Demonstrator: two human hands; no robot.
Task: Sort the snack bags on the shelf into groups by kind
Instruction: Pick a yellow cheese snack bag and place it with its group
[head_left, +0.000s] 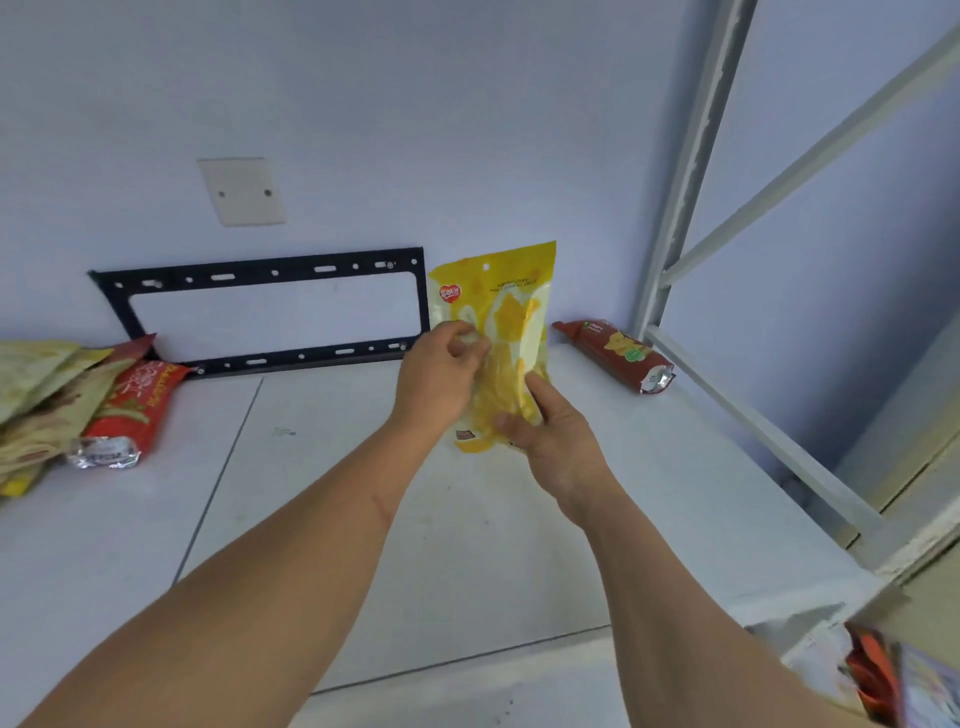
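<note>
White shelf boards (467, 545) fill most of the view, backed by a pale wall carrying a black mounting bracket (260, 312) and a blank cover plate (241, 191). A grey steel upright (685, 171) frames the right end. At the far left lies a heap of tan snack bags (41, 395) with a red snack bag (135, 405) leaning against it; at the back right a dark red crisp bag (615, 353) lies alone on its side. Held upright above the middle of the shelf is the yellow dried-fruit bag (498, 312). The left hand (441, 379) pinches its left edge with curled fingers, and the right hand (550, 436) grips its lower corner, thumb across the front. The step in hand looks like carrying or inspecting this one bag before placing it. Next it probably needs a spot of its own, well apart from both groups, since no matching yellow bag is clearly visible.
</note>
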